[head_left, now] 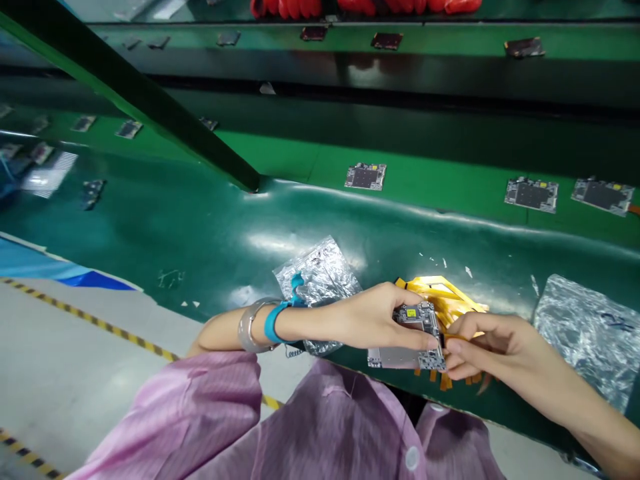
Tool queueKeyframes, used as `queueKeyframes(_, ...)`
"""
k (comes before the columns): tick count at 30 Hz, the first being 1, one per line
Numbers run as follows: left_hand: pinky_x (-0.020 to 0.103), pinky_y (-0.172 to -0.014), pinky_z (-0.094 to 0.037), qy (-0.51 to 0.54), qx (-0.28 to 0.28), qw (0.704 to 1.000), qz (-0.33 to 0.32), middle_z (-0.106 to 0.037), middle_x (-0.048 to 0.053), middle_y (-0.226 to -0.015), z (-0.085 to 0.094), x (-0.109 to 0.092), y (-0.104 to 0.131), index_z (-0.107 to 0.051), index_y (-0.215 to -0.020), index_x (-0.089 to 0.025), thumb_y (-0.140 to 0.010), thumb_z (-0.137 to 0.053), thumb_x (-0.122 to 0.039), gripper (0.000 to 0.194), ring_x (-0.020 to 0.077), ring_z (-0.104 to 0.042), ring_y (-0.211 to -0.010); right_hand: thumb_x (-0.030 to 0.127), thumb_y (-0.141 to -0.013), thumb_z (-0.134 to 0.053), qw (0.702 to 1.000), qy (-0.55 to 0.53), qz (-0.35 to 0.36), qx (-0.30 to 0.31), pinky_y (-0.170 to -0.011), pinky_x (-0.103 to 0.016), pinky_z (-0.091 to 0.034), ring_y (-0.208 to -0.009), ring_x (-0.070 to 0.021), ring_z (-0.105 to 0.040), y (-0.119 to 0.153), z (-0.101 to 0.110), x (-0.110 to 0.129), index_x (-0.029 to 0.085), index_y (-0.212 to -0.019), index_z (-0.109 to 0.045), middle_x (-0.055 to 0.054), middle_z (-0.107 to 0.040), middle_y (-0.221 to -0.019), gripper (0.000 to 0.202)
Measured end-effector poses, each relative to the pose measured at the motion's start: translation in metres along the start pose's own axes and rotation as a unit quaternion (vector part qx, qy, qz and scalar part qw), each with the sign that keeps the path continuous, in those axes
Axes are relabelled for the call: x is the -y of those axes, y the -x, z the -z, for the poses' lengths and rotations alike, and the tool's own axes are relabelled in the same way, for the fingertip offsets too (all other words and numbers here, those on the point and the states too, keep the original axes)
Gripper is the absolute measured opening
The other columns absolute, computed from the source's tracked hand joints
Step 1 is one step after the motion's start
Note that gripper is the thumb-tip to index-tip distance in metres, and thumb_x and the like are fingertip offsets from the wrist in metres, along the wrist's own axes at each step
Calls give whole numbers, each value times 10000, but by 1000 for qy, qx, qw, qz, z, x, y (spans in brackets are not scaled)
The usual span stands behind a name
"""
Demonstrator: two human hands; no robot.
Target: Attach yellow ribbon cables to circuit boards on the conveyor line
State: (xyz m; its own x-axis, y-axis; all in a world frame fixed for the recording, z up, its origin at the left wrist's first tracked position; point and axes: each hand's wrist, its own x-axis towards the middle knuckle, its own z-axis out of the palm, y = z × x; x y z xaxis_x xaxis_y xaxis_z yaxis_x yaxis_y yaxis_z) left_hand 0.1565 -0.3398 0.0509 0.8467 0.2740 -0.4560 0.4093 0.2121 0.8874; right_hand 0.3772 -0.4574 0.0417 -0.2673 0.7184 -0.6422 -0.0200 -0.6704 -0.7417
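Both hands meet at the near edge of the green mat, low and right of centre. The left hand has its fingers and thumb closed around a small circuit board, gripping its top and near edge, while the right hand pinches the board's right end, fingertips narrow and curled. The board shows a yellow square on top and a silver metal shield below; any print on it is too small to read. Just behind the board, touching the mat, lies a bundle of yellow-orange strips, partly hidden by the hands. A blue wrist strap and a clear bangle sit on the left wrist, above a pink sleeve. A crinkled silver bag lies behind the left wrist; a second silver bag lies to the right, with dark blue marks that cannot be read. Farther off, three more boards rest on the lighter green belt.
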Motion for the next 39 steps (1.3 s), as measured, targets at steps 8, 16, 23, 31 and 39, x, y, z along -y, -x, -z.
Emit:
queueKeyframes(8, 233, -590, -387, -18, 12, 1000, 6, -617, -11, -793, 2, -5, 2, -712, -951, -144, -893, -705, -453, 315, 102, -481, -659, 406, -905, -777, 999, -27, 15, 27, -745, -268, -682, -764, -184, -802, 1, -4, 1, 207, -766, -740, -30, -794, -786, 246)
queueKeyframes(16, 237, -666, -442, -15, 23, 999, 20, -674, 12, -879, -1, -8, 1, -718, -939, -134, -867, -730, -470, 343, 131, -549, -772, 363, -901, -766, 999, -9, 23, 47, -724, -259, -672, -749, -177, -793, 3, -8, 6, 215, -724, -726, -20, -770, -780, 233)
queueKeyframes(23, 240, -667, -444, 33, 14, 999, 6, -685, 12, -853, 0, -4, -2, -723, -898, -141, -834, -770, -408, 278, 138, -569, -781, 398, -887, -757, 999, 21, 30, 34, -711, -263, -666, -749, -189, -795, 0, -8, 8, 214, -745, -744, -24, -768, -761, 233)
queueKeyframes(31, 226, -520, -230, 36, -10, 999, 0, -379, -70, -661, -2, 2, -10, -487, -639, -158, -738, -829, -327, 394, 68, -336, -622, 422, -860, -770, 997, 63, 25, 24, -637, -261, -643, -722, -211, -796, 0, -10, 4, 237, -730, -770, -32, -785, -731, 225)
queueKeyframes(39, 247, -615, -381, 37, -31, 998, -32, -545, -30, -732, -4, 13, -15, -632, -793, -162, -890, -686, -416, 277, 103, -464, -682, 558, -947, -640, 997, 56, 51, -23, -722, -292, -641, -821, -220, -798, -9, -7, 0, 256, -900, -766, -43, -797, -881, 329)
